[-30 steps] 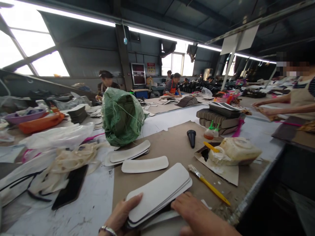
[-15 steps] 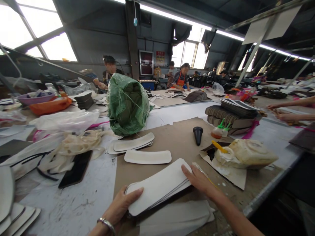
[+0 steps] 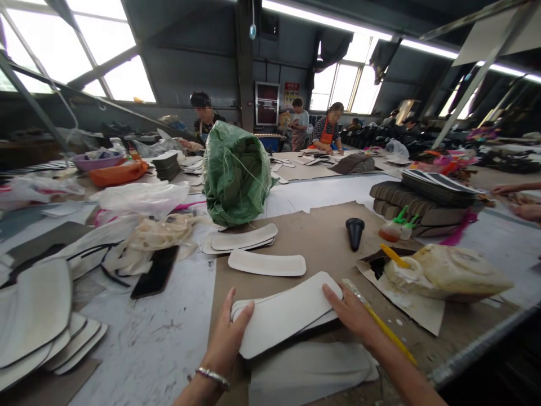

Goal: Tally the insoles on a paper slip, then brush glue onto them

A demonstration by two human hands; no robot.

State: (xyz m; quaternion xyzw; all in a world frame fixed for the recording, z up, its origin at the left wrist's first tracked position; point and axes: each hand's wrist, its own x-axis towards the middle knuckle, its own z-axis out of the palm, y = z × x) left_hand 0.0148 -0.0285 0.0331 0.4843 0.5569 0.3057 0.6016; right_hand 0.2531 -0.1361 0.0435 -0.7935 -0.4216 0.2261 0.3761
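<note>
- White pieces in a stack lie on the brown board, close to the person, with one hand at each end.
- That brown board covers the middle of the long table, which has a scratched white top.
- One big green bag stands up at the far edge of the board.
- More white pieces, a fanned pile, sit at the left edge of the table, well apart from the hands.
- One yellowish jug lies on its side on a scrap of card at the right.
- Flat pale sheet lies just under the stack, nearer the person.
- Left hand presses on the left end of the stack, fingers spread and thumb on top. A bracelet is on its wrist.
- Right hand rests on the right end of the stack, fingers flat and loose, not curled around it.
- One single white piece lies alone just behind the stack.
- One black phone lies on the table, left of the board.
- One yellow brush lies just beside the right hand.
- One small black cone stands on the board, farther back.
</note>
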